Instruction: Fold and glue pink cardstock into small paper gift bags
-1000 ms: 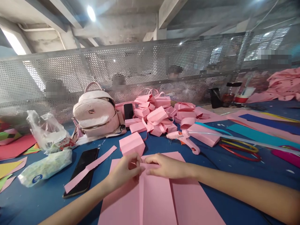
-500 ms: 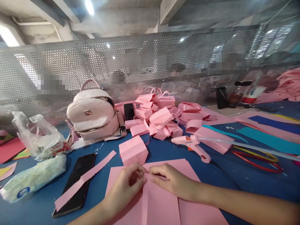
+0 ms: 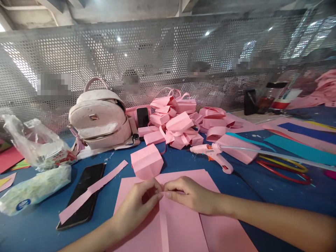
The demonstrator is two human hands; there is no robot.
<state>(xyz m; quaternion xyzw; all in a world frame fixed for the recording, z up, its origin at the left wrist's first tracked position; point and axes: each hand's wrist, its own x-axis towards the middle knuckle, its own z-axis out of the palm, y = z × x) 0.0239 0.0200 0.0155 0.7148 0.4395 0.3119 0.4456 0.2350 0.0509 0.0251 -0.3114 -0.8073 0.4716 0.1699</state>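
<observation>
My left hand (image 3: 139, 203) and my right hand (image 3: 187, 194) meet at the upper end of a folded pink paper (image 3: 183, 231), thumbs and fingers pinched on it side by side. A narrow folded strip runs down the paper from my fingertips. Beneath lie larger pink sheets (image 3: 225, 227). Just beyond my hands sits a pink paper box (image 3: 147, 161). A pink strip (image 3: 99, 183) lies across a black phone (image 3: 81, 199) to the left.
Behind are a pale backpack (image 3: 99, 119), a heap of pink paper bags (image 3: 178, 122) and a metal mesh panel (image 3: 162, 45). A glue gun (image 3: 214, 154) with its cord lies at right, near coloured strips (image 3: 301, 148). Plastic bags (image 3: 39, 143) stand left.
My fingertips have drawn closer together on the paper, my right hand shifting slightly left. The view has tilted down a little, so the surroundings sit higher.
</observation>
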